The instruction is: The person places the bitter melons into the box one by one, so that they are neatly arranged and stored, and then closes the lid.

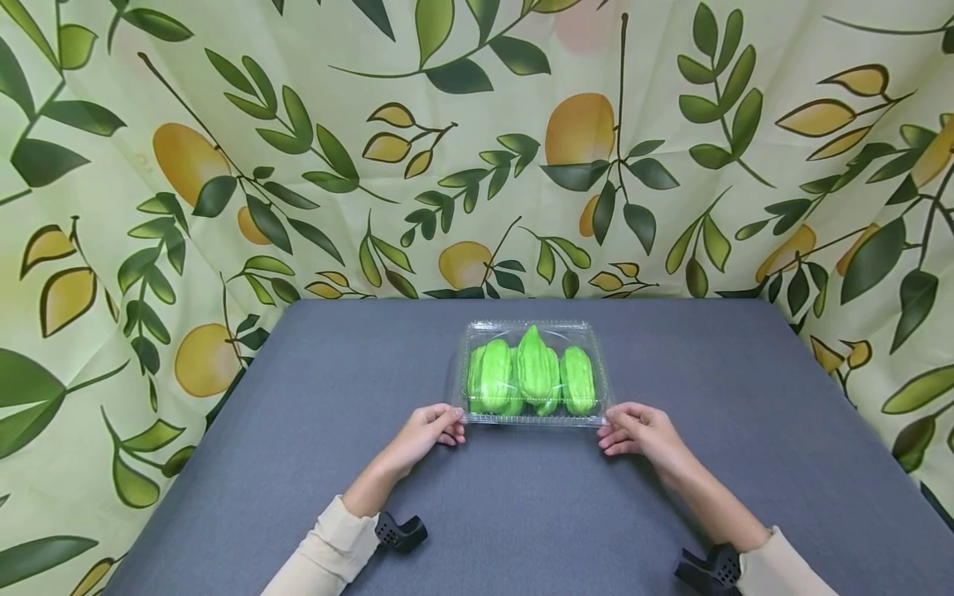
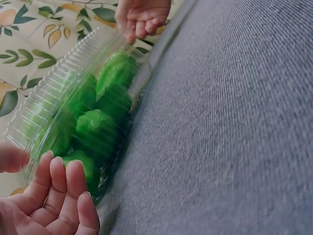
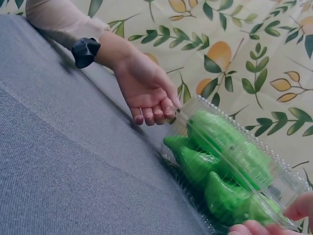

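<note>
A clear plastic clamshell container (image 1: 532,420) sits toward the far side of the table, its lid down over several bright green, ridged, gourd-like vegetables (image 1: 535,364). At its near left corner my left hand (image 1: 426,429) pinches the rim between thumb and fingers. My right hand (image 1: 643,432) pinches the rim at the near right corner in the same way. From the left wrist, the left fingertips (image 2: 75,171) show below the rim with the thumb above it. The right wrist view has the left hand (image 3: 146,93) at the far corner and part of the right hand near the lower edge.
Grey cloth covers the table (image 1: 522,513). Behind and at both sides hangs a cream curtain (image 1: 492,124) printed with leaves and orange fruit. Each wrist wears a black camera mount (image 1: 401,531).
</note>
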The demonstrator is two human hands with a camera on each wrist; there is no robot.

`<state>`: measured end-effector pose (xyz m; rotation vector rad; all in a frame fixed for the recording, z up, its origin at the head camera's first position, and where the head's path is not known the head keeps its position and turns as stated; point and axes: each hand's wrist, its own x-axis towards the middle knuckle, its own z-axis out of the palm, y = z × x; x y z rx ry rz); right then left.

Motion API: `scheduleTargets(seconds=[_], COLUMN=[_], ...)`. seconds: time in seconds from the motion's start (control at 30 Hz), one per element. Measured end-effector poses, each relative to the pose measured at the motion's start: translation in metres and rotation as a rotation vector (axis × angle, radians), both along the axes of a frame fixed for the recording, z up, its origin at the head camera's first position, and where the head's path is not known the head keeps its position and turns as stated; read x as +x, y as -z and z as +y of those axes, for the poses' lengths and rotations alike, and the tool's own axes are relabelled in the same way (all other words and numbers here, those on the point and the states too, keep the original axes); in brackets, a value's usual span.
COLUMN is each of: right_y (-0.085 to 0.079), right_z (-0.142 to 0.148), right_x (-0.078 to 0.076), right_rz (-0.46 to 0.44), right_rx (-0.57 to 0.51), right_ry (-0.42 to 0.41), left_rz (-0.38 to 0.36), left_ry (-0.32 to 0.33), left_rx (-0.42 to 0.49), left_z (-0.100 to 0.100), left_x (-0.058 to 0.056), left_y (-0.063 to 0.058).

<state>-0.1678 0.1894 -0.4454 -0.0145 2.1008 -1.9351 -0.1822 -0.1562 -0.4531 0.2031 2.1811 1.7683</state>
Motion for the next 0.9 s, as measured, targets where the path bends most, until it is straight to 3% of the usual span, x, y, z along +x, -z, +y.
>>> scheduleTargets(seconds=[0.13,0.37,0.73,0.9], right_y=[-0.0002,-0.003,-0.0006,0.0044], right_z=[-0.0015,-0.0007,0.0012,0.0023], right_x=[-0.0024,-0.0047,-0.0074,-0.0092], right_rz=[-0.041,-0.069,-0.039,-0.008], right_rx=[-0.005,-0.067,-0.082,-0.136], right_ry=[-0.089,-0.106,-0.126,-0.135], left_rz=[-0.029,-0.042,-0.036,-0.037], left_ry=[-0.005,-0.051,-0.078,-0.086], left_rx=[0.048,0.043,0.023,0.032], left_z=[0.0013,0.0037,0.0052,0.0059], left_x=[0.0003,0.0031,0.0053,0.0049], left_y=[0.0006,-0.0007,-0.0027,-0.0016])
